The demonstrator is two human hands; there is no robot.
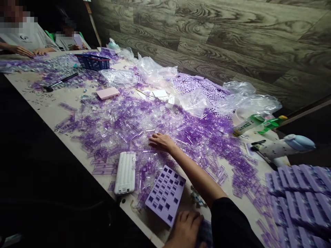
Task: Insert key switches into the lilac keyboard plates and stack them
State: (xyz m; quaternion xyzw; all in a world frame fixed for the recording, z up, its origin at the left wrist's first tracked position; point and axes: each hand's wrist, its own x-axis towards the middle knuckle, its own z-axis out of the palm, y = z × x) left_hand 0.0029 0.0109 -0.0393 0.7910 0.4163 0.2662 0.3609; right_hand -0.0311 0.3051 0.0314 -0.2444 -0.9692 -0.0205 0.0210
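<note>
The right hand [161, 143] lay open on purple plastic pieces [124, 132]; the left hand [183, 229], its grip unclear, was beside a lilac tray [165, 194].

The person wears a black shirt [232, 224] with a short sleeve [218, 203]. The sleeve stops above the elbow [198, 175], and the arm [186, 162] is bare down to the hand [161, 143].

We log on the table [45, 103]: blue basket [93, 62] at far end, pink pad [108, 93] nearby, white ribbed case [125, 173] at near edge, green bottle [271, 125] at right.
</note>
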